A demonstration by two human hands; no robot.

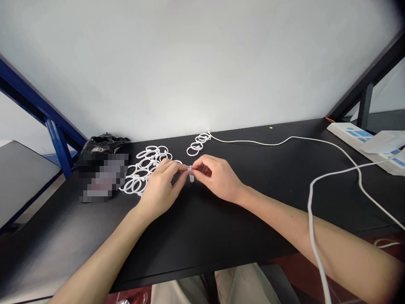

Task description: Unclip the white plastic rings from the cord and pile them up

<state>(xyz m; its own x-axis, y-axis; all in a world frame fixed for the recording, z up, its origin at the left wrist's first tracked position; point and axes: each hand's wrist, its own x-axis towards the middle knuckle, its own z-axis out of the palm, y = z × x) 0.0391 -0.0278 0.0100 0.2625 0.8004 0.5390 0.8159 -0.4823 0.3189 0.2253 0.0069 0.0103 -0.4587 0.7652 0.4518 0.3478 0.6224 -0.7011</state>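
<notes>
My left hand (163, 183) and my right hand (218, 176) meet over the middle of the table, fingertips pinched together. Between them they hold a small white plastic piece (191, 178), whose lower end hangs below my fingers. Its upper part is mostly hidden, so its exact kind cannot be made out. Beside and partly behind my left hand lies a heap of white plastic rings (134, 184) with small knobs on them. A smaller group of white rings (195, 148) lies beyond my fingertips, near the wall.
The black table (253, 169) runs up to a pale wall (202, 67). At the left sits a crumpled black plastic bag (101, 143), partly pixelated. A white cable (311, 202) crosses over my right forearm. At the right lies a white power strip (357, 139) with blue markings.
</notes>
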